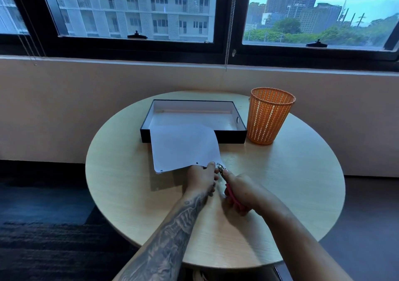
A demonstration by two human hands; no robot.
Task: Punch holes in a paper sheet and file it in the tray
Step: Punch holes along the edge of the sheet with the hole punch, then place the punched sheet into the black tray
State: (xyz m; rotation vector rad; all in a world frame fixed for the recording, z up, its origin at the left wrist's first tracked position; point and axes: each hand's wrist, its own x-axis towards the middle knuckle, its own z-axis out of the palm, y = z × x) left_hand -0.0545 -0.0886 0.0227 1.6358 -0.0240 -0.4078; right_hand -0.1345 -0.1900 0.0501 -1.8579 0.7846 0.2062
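A white paper sheet [183, 146] is held above the round table, its far edge curling over the front wall of the tray. My left hand [201, 178] pinches the sheet at its near right corner. Two small punched holes show along the near edge. My right hand [238, 191] grips a red-handled hole punch [224, 178], whose metal head sits at the sheet's near right corner beside my left fingertips. The black tray [241, 134] with a white inside stands behind the sheet.
An orange mesh basket [268, 116] stands just right of the tray. The round wooden table [291, 183] ends close to a beige wall under a window. Dark carpet lies to the left of the table.
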